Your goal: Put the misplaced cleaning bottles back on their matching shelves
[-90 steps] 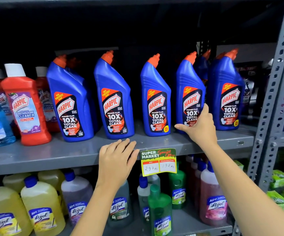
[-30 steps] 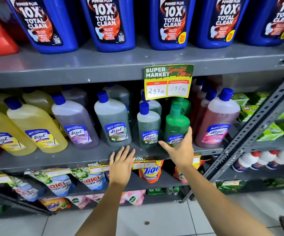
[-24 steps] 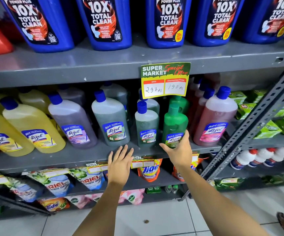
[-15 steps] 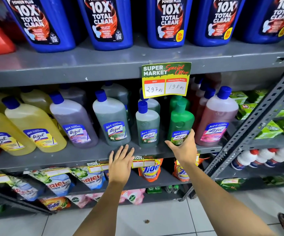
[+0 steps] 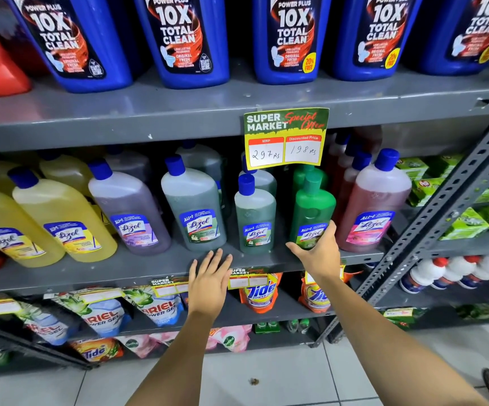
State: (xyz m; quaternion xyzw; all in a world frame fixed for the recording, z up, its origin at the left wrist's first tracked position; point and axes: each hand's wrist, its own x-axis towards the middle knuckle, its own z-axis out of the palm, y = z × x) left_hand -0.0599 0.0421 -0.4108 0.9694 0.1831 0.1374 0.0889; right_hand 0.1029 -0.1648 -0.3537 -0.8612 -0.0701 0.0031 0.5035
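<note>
Right hand (image 5: 318, 253) spread wide, cupping base of bright green Lizol bottle (image 5: 312, 210), thumb under label, fingers up its right side; full grasp unclear. Bottle upright on middle shelf (image 5: 137, 268), just left of pink Lizol bottle (image 5: 373, 200). Left hand (image 5: 209, 281) open, flat, empty, fingertips at shelf edge below grey-green bottle (image 5: 193, 206). Price tag (image 5: 285, 137) above right hand.
</note>
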